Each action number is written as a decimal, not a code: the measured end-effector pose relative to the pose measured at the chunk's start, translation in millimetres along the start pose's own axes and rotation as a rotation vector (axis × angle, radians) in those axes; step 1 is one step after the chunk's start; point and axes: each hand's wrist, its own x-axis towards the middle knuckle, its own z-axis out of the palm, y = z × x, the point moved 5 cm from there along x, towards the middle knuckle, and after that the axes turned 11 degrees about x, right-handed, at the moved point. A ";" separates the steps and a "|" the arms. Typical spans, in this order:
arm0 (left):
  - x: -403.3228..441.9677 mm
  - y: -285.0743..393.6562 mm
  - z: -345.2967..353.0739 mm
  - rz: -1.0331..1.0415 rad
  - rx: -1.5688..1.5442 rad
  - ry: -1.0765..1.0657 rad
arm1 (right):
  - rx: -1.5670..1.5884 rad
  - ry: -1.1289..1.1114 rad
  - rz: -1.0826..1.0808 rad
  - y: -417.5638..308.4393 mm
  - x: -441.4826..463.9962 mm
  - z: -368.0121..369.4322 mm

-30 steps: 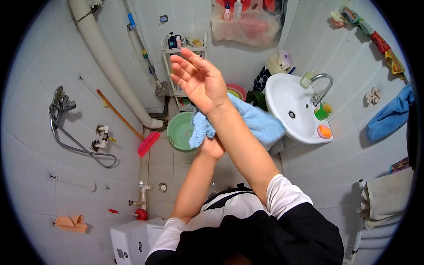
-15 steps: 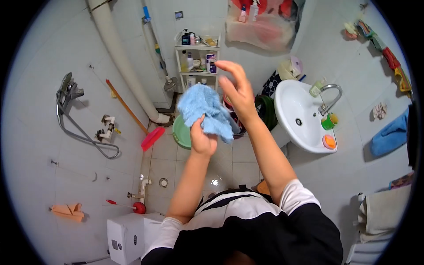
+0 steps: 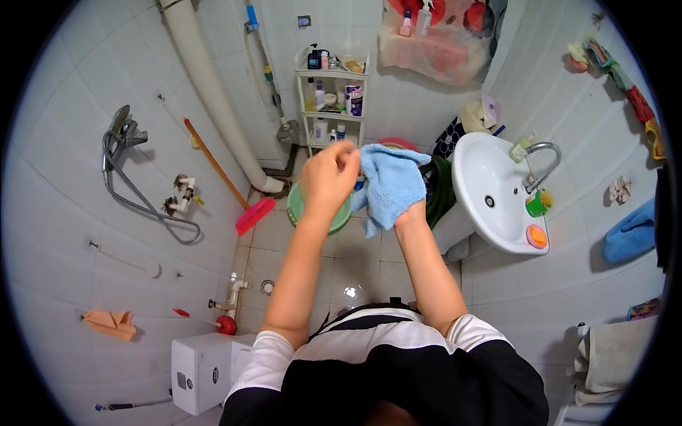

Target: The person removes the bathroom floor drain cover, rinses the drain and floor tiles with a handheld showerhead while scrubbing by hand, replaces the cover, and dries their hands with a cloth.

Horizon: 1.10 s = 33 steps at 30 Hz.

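Note:
A light blue terry cloth (image 3: 393, 181) is spread over my right hand (image 3: 410, 213), hiding the fingers; only the base of the hand and the wrist show below it. My left hand (image 3: 328, 177) is at the cloth's upper left edge, its fingers curled in and slightly blurred, seeming to pinch that edge. Beneath the hands, a green basin (image 3: 339, 221) stands on the tiled floor, partly hidden by my left forearm.
On the right is a white washbasin (image 3: 470, 206) with a curved faucet (image 3: 550, 160), a green cup (image 3: 536, 204) and an orange soap (image 3: 536, 236). A bottle shelf (image 3: 332, 74) stands ahead. The left wall carries a shower hose (image 3: 145, 206); a pink broom (image 3: 254, 215) leans there.
The cloth has passed from my left hand to over my right hand, which came down behind it. My left hand has moved up to the cloth's left edge. The view has shifted slightly.

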 end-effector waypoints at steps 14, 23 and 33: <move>-19.5 45.9 5.3 0.168 0.992 0.588 | 1.372 0.149 0.347 -22.6 -20.8 69.2; -52.1 92.1 -29.7 0.600 0.238 0.572 | 1.801 0.036 0.155 -38.7 1.7 32.3; -68.5 -13.6 56.3 -0.059 -0.645 0.280 | 0.445 0.113 0.047 -39.6 -26.1 31.8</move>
